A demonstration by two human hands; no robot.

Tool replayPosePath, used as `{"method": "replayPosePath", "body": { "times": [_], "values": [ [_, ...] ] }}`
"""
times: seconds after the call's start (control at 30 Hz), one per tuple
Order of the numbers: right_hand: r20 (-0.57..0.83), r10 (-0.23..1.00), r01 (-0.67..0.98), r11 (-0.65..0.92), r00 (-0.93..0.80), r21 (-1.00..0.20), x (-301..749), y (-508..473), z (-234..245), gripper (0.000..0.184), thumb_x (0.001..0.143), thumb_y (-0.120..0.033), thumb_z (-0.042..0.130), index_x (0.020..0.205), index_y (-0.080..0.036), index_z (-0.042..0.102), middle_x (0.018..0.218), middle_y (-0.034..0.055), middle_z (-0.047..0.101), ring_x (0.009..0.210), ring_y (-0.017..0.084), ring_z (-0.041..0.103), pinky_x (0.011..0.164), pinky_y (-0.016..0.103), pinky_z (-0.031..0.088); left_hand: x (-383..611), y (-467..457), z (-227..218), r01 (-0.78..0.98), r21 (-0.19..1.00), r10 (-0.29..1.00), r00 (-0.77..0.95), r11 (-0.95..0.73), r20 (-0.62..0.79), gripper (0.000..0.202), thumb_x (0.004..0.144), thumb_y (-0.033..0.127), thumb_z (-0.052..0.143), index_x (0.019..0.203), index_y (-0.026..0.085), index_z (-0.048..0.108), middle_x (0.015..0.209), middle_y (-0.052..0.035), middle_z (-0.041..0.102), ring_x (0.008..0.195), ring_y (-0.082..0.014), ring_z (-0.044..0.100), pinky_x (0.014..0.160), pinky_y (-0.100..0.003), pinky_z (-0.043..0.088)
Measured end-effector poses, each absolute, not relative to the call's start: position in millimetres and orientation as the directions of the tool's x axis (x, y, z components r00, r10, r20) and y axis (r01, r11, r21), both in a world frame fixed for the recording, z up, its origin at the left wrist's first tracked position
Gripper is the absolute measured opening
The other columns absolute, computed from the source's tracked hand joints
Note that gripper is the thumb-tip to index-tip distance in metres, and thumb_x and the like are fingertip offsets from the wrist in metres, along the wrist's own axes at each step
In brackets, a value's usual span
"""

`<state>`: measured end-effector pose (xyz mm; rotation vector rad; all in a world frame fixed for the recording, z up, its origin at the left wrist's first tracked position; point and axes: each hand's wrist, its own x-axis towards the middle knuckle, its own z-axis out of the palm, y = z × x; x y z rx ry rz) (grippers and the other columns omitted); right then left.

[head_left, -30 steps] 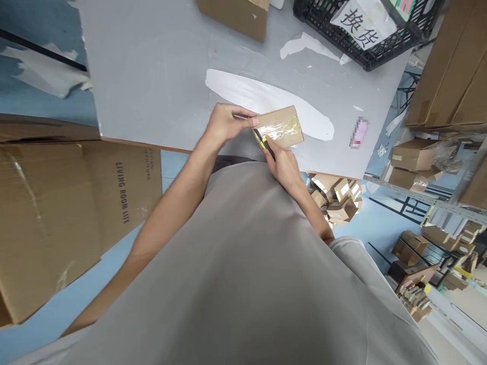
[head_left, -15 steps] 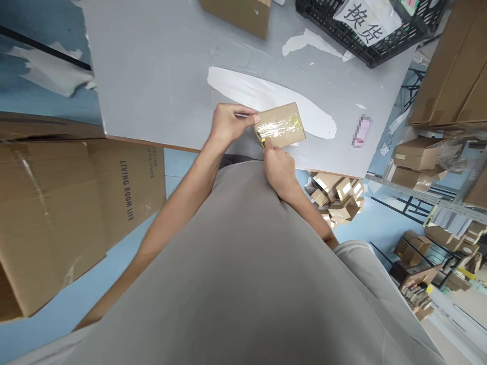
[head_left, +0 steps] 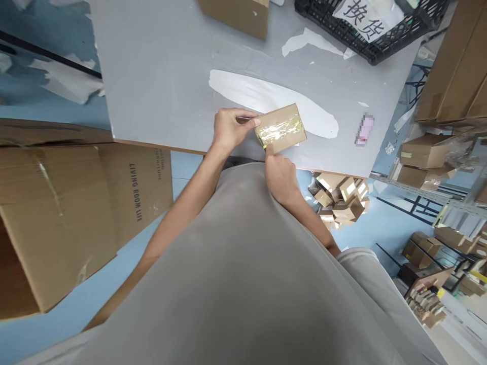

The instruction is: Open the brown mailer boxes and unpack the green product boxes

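Brown and tape-covered, the box (head_left: 283, 126) is near the bench's (head_left: 152, 91) front edge, left end pinched by the left hand (head_left: 232, 129). Clenched around a mostly hidden cutter (head_left: 265, 146), the right hand (head_left: 282, 175) has drawn edgeward, apparently reaching the box's near corner.

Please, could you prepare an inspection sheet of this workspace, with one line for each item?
Surface: grey table with a long white patch, partly hidden behind the small box.
Things in hand: small box, cardboard with shiny tape; yellow tool, mostly hidden.
Clutter: torn white scrap, black crate, larger box, blurred pink item.
Hands: left hand pinches the small box's left end; right hand is closed around the tool.
Cables: nothing seen that is clearly a cable.
Surroundings: large carton at left; pile of boxes beyond the table's near edge, at right.
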<state>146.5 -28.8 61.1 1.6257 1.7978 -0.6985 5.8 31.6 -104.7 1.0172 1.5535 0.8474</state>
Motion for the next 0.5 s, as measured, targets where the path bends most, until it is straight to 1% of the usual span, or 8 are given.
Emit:
{"method": "replayPosePath", "body": {
  "times": [0.1,0.17,0.27,0.33,0.43,0.5],
  "values": [
    [-0.761,0.646,0.993,0.121,-0.066,0.016,147,-30,63,0.050,0.123,-0.009,0.046,0.171,-0.009,0.057,0.135,0.0270,0.088,0.129,0.030,0.089,0.106,0.035,0.070,6,29,-104,0.193,0.895,0.916,-0.094,0.401,-0.390,0.032,0.079,0.042,0.101,0.107,0.026,0.095,0.114,-0.0062,0.093,0.111,-0.0325,0.087,0.100,-0.043,0.073],
    [-0.774,0.629,0.994,0.113,-0.071,0.002,148,-30,63,0.051,0.122,-0.006,0.042,0.169,-0.009,0.060,0.136,0.0270,0.087,0.131,0.030,0.088,0.108,0.036,0.070,6,30,-103,0.191,0.894,0.914,-0.097,0.405,-0.394,0.029,0.081,0.042,0.100,0.105,0.027,0.094,0.116,-0.0064,0.093,0.112,-0.0325,0.087,0.099,-0.042,0.073],
    [-0.775,0.628,0.996,0.087,-0.071,-0.021,155,-33,62,0.058,0.121,-0.005,0.039,0.177,-0.011,0.055,0.138,0.0264,0.086,0.132,0.032,0.087,0.110,0.041,0.069,5,33,-99,0.181,0.896,0.914,-0.089,0.406,-0.396,0.025,0.082,0.043,0.099,0.101,0.027,0.094,0.117,-0.0068,0.094,0.113,-0.0330,0.087,0.101,-0.042,0.072],
    [-0.769,0.634,0.997,0.072,-0.076,-0.039,161,-38,63,0.062,0.122,-0.009,0.038,0.183,-0.015,0.050,0.139,0.0243,0.087,0.129,0.034,0.087,0.110,0.045,0.069,3,35,-96,0.174,0.898,0.915,-0.071,0.404,-0.397,0.027,0.081,0.045,0.101,0.099,0.027,0.093,0.117,-0.0070,0.094,0.117,-0.0338,0.086,0.104,-0.043,0.071],
    [-0.740,0.667,0.995,0.040,-0.091,-0.087,168,-43,64,0.063,0.127,-0.023,0.036,0.189,-0.024,0.042,0.140,0.0197,0.087,0.127,0.035,0.086,0.111,0.048,0.067,2,35,-90,0.155,0.905,0.918,-0.041,0.395,-0.394,0.030,0.078,0.047,0.106,0.095,0.027,0.092,0.113,-0.0067,0.093,0.121,-0.0344,0.085,0.105,-0.042,0.071],
    [-0.721,0.686,0.993,0.016,-0.099,-0.121,168,-41,62,0.063,0.128,-0.032,0.037,0.191,-0.027,0.038,0.141,0.0184,0.087,0.128,0.036,0.084,0.113,0.050,0.066,1,35,-87,0.145,0.908,0.919,-0.027,0.394,-0.394,0.030,0.077,0.047,0.108,0.091,0.028,0.091,0.110,-0.0062,0.092,0.121,-0.0336,0.086,0.104,-0.041,0.071]
  ]
}}
